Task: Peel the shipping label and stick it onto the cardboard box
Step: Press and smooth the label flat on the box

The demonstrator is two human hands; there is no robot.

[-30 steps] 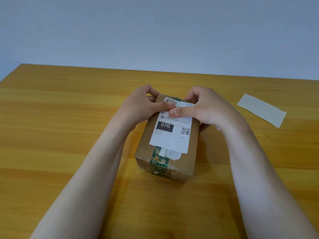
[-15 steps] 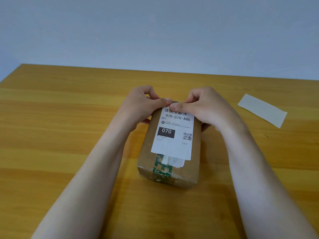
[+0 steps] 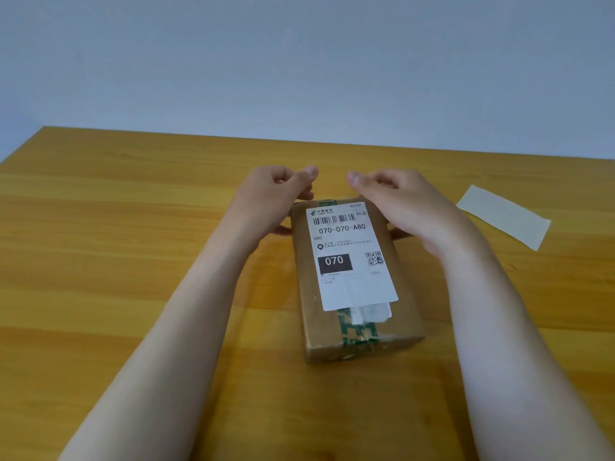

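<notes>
White printed shipping label [image 3: 349, 257]: lying flat along the top of the brown cardboard box [image 3: 311, 304], which is sitting on the yellow wooden table [image 3: 133, 261]. Sticking is appearing done, with at most a final smoothing remaining. Pale paper backing strip [image 3: 504, 216]: lying well apart on the right. Left hand [image 3: 276, 191] and right hand [image 3: 399, 201]: hovering at the box's far end, fingers loosely curled, gripping nothing. Whether the lower fingers are touching the box's sides cannot be told.
</notes>
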